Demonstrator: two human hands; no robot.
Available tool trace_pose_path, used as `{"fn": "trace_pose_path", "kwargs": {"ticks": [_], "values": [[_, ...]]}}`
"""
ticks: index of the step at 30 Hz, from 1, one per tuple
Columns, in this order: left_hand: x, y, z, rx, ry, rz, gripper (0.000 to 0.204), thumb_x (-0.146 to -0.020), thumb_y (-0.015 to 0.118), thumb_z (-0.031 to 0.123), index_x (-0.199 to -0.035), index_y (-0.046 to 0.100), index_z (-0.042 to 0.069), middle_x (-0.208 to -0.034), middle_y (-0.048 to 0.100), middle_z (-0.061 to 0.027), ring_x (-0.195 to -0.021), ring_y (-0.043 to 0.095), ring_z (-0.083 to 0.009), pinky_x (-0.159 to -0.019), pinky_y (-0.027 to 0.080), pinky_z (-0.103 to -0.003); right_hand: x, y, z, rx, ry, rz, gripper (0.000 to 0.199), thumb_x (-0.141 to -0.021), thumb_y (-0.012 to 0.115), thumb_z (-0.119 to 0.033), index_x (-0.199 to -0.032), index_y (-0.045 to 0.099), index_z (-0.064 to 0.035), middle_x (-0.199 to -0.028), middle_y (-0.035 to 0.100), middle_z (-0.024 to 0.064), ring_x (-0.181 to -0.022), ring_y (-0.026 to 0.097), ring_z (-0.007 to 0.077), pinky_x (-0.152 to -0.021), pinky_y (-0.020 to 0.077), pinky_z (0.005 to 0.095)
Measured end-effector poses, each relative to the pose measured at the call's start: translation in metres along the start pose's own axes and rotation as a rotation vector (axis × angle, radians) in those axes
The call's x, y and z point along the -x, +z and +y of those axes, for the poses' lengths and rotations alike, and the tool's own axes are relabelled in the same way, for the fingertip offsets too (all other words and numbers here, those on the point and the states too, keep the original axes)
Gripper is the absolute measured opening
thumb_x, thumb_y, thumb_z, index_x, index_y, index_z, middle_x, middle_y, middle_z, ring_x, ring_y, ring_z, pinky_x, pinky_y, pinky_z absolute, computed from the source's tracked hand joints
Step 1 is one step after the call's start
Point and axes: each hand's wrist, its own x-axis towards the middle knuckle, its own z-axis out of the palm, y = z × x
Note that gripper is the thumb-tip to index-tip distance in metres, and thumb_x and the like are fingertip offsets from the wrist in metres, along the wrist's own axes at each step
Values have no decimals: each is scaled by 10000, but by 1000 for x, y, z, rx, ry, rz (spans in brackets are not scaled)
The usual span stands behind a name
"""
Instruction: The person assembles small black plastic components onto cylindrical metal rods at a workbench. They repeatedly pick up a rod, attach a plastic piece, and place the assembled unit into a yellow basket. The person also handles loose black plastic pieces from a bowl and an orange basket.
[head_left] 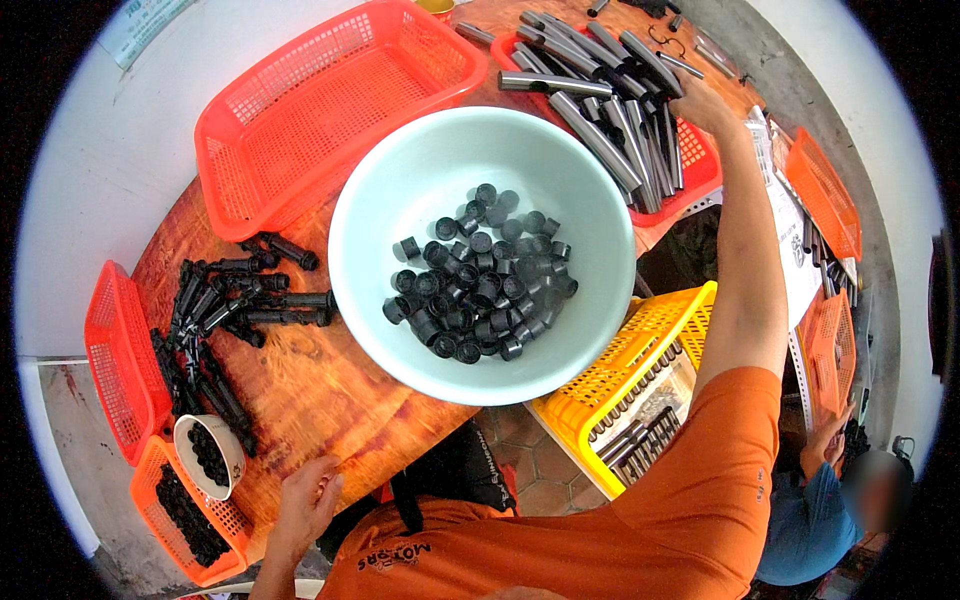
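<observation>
My right hand [704, 104] reaches to the far right. Its fingers close at the end of a shiny metal tube [650, 62], over a red basket [703, 178] heaped with such tubes; the fingertips are partly hidden. By the table's near edge, my left hand [310, 503] has loosely bent fingers, with a gap between thumb and fingers and nothing plainly held. Between the hands stands a large pale-blue basin [385, 335] holding many short black cylindrical caps [487, 290]. Left of it lies a pile of black rod-shaped parts [215, 310].
An empty red basket [300, 130] stands at the far left. Smaller baskets [120, 365] and a white bowl [233, 470] of black pieces line the left edge. A yellow crate [600, 395] sits below the right arm. Another person [815, 525] is at the right.
</observation>
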Motion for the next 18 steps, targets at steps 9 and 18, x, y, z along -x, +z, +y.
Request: {"fn": "trace_pose_path", "kwargs": {"ticks": [9,18], "values": [[0,-1,8,-64,127,10,235,-874,631,128,-1054,614,-22,-933,649,-215,-817,667,-312,-682,522,-353,2,-7,12,-40,56,-48,490,-755,619,-193,-1231,559,-91,-1149,622,219,-1097,589,365,-913,463,450],[-7,-5,40,-87,269,-21,225,-873,628,112,-1058,607,-14,-912,637,-207,-787,658,-305,-678,513,-338,28,12,-18,-66,108,299,397,-721,560,-56,-1116,599,-41,-1014,646,259,-981,616,409,-859,475,478]]}}
